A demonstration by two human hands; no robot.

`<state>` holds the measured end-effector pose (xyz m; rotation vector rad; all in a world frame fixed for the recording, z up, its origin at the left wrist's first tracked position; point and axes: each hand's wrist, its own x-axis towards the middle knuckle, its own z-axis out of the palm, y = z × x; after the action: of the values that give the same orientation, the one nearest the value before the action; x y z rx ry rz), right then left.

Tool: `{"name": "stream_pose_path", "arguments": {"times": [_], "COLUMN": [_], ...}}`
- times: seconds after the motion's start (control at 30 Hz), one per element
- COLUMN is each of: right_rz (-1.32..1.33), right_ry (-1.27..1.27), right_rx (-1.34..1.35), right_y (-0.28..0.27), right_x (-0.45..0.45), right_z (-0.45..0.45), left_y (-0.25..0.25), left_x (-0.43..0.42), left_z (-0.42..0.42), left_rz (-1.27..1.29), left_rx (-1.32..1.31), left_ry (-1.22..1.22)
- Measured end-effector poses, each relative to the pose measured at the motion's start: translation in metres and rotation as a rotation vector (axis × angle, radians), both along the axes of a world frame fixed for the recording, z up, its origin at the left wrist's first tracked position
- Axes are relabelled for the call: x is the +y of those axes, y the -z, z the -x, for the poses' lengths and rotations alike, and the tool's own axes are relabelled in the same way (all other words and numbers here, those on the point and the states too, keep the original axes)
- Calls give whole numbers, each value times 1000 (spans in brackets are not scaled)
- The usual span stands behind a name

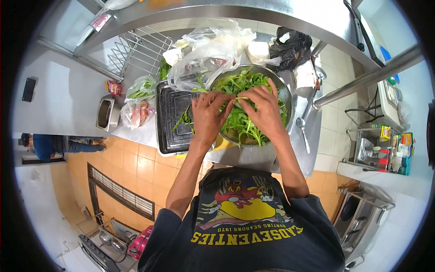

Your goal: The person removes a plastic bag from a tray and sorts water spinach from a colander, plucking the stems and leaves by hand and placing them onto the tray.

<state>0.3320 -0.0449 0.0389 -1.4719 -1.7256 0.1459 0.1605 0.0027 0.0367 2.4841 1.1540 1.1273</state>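
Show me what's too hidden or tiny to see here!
All in the head view:
Strainer bottom: leafy greens cover it.
Inside the black plastic bag: the bag hides it.
Where the green stem ends: fingers of the left hand and right hand are in the way.
Words on the red packet: too small.

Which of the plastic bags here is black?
The crumpled black bag, beyond the right side of the colander. The large bag to its left and the two small bags left of the black tray are clear.
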Motion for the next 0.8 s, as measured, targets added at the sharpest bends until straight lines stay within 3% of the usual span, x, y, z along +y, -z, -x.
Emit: {"name": "stream_pose_path", "arguments": {"times": [0.2, 0.4, 0.5, 0.6, 0.8], "right_rz": [-70, -101, -75, 120, 141], "right_ry": [-11, -1, -13, -33, -100], "right_rx": [39, 182, 363, 819, 1388], "right_y": [6, 13, 15, 25, 21], "right_x": [9, 12, 14, 13, 15], "right_z": [-1, 4, 10, 19, 0], "left_y": [4, 2, 3, 11, 14], "left_x": [-5, -2, 0, 3, 18], "left_z": [-11, -19, -19, -18, -2], "left_rz": [204, 233, 364, 503, 801], "left_rx": [-181, -340, -423, -464, -883], "left_ry": [-1, 57, 78, 75, 64]}}
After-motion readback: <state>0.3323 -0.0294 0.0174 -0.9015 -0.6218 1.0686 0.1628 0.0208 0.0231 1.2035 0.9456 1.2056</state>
